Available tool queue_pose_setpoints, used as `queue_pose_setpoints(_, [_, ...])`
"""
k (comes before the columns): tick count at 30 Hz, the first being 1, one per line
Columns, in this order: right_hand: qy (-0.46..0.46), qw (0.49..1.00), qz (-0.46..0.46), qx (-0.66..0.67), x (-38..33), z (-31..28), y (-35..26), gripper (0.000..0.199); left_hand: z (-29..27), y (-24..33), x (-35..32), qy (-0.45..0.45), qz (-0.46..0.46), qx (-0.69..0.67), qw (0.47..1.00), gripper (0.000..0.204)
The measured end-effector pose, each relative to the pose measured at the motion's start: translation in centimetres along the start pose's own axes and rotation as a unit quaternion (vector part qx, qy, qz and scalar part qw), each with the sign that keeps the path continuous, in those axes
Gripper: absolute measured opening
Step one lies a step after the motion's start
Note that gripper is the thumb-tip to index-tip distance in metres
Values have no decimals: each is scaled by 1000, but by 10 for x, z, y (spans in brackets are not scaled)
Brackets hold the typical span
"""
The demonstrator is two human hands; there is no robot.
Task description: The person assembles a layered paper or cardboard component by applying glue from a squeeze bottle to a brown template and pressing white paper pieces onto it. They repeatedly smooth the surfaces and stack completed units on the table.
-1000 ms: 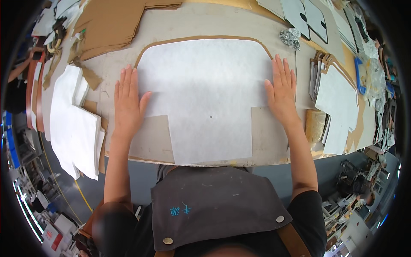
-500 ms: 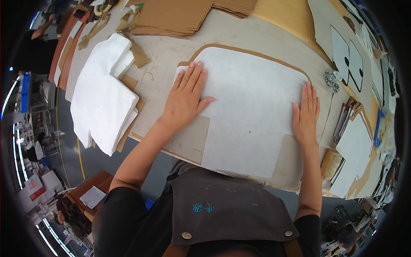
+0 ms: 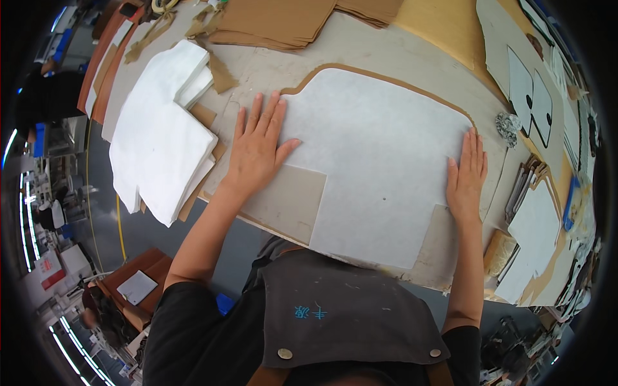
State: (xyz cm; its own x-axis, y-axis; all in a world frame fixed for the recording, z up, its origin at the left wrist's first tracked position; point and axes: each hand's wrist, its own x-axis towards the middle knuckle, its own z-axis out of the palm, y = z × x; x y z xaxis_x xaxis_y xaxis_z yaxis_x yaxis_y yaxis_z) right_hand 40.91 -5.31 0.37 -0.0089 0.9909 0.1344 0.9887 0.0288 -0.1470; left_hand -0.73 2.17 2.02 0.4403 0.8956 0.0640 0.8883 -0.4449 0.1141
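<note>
Over my remote view, the white sheet (image 3: pixel 373 148) starts at the table's (image 3: pixel 290 199) near edge, between left hand (image 3: pixel 256 151) and right hand (image 3: pixel 468 186), both flat, thumbs splayed, pinching nothing. I'd press evenly, keeping the brown margin (image 3: pixel 412 86) uniform. Its broad end points toward the far edge; I can't tell a long axis.

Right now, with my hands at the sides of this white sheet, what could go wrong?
The white sheet could shift off the brown layer showing along its far edge if your left hand and right hand press unevenly. Its near end reaches the front edge of the table, so leaning in might crease it. The white stack on your left overhangs the table, so a bump might knock it off.
</note>
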Motion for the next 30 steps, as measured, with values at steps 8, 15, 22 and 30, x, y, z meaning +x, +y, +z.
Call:
queue_pose_setpoints(8, [1,1000,10,8,2,-5,0,59,0,15,41,44,55,-36,997,66])
queue_pose_setpoints(15, [22,1000,-20,3,37,-5,-12,58,15,58,99,58,147,-82,984,65])
queue_pose_setpoints(22, [7,998,-63,-2,72,17,-31,61,36,75,120,36,177,-55,982,70])
queue_pose_setpoints(30, [-10,999,-38,-30,63,15,-6,63,28,23,104,39,111,7,993,70])
